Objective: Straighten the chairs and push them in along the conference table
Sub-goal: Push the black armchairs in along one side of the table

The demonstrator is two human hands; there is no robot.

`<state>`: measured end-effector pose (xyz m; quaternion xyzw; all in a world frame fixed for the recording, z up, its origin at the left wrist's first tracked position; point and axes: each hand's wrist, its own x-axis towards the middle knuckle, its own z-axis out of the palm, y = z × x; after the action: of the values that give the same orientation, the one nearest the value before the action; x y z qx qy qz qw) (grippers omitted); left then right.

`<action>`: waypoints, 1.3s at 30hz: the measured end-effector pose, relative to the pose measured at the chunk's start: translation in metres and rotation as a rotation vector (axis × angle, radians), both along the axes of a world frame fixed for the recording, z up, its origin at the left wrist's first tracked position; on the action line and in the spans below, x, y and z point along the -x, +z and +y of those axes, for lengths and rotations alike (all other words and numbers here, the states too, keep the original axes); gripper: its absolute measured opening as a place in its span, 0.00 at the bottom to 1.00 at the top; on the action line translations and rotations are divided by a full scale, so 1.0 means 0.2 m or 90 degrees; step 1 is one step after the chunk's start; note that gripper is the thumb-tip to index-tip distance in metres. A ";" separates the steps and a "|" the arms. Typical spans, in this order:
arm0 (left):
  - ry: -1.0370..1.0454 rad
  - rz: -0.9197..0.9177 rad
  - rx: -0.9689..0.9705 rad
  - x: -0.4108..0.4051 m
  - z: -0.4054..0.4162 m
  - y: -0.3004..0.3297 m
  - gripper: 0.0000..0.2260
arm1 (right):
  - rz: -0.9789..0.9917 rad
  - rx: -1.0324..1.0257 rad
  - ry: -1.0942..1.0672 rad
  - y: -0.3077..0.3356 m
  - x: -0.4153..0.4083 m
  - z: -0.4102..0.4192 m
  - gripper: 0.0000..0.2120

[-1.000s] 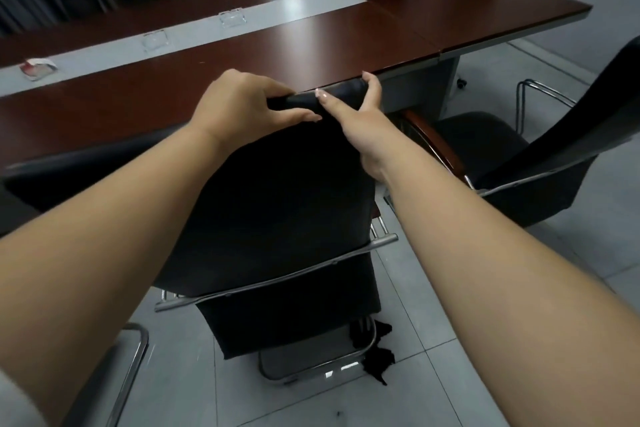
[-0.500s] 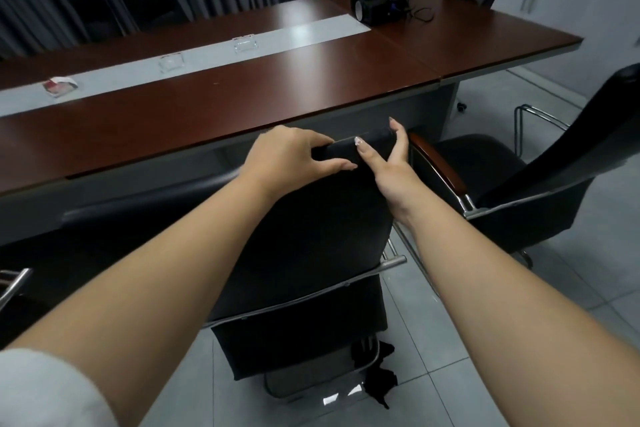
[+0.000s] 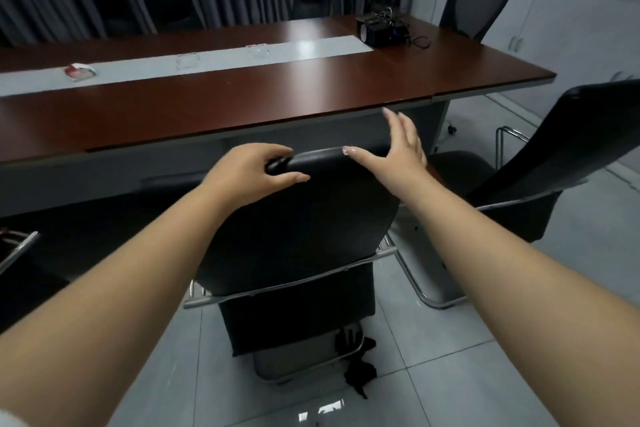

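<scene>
1. While the left hand (image 3: 254, 172) grips the top edge of the black chair (image 3: 298, 236), fingers curled over the backrest and thumb on its near face, this chair stands square to the conference table (image 3: 214, 107) with its seat under the edge, so it looks pushed in.
2. The right hand (image 3: 398, 149) is spread, fingers straight, holding nothing; only its thumb lies at the backrest top.
3. To the right, a second black chair (image 3: 554, 156) sits angled away from the table and well out from it; it seems left to do.
4. At the table's far end, a mesh chair (image 3: 476, 5) stands near the corner; I cannot tell whether it needs straightening.
</scene>
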<state>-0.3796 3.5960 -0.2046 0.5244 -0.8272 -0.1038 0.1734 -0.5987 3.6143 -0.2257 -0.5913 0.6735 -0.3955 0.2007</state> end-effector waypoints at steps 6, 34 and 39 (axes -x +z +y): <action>0.199 -0.110 -0.022 -0.38 0.05 -0.07 0.31 | 0.310 -0.093 0.223 0.03 -0.41 -0.09 0.35; 0.160 -0.274 0.096 -0.71 -0.40 -0.09 0.30 | 0.378 -0.080 0.139 -0.01 -0.78 -0.44 0.31; 0.180 -0.230 0.086 -0.70 -0.19 -0.14 0.28 | 0.370 -0.109 0.162 -0.02 -0.79 -0.26 0.30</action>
<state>-0.2400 3.5586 -0.2318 0.6325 -0.7680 0.0730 0.0701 -0.4412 3.5628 -0.2304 -0.7399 0.6541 -0.1240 0.0965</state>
